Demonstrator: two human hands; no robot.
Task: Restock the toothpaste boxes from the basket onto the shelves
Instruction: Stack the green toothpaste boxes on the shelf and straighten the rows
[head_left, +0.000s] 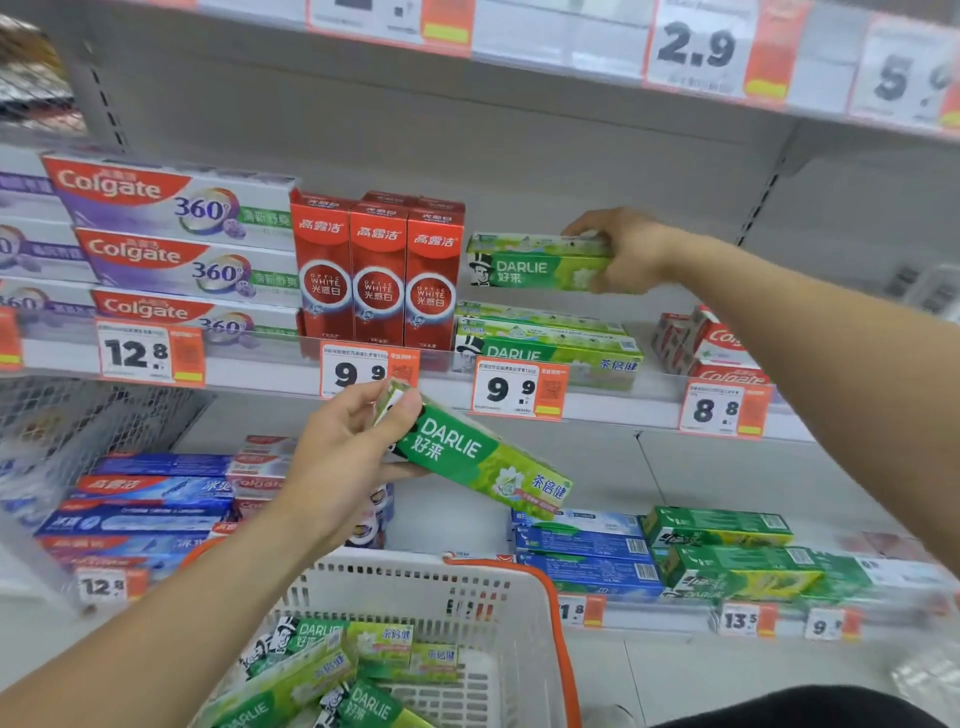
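My right hand (626, 254) grips the right end of a green Darlie toothpaste box (530, 265), held level just above a low stack of the same boxes (545, 340) on the middle shelf (291, 371). My left hand (343, 457) holds a second green Darlie box (483, 465) by its left end, tilted down to the right, in front of the shelf's price rail. Below, a white basket with an orange rim (519, 613) contains several more green Darlie boxes (332, 670).
Red upright Colgate boxes (376, 275) stand left of the Darlie stack, purple Colgate 360 boxes (176, 239) further left, red-white Colgate boxes (711, 345) to the right. The lower shelf carries blue (582, 551) and green (727, 556) boxes. Bare shelf back shows above the Darlie stack.
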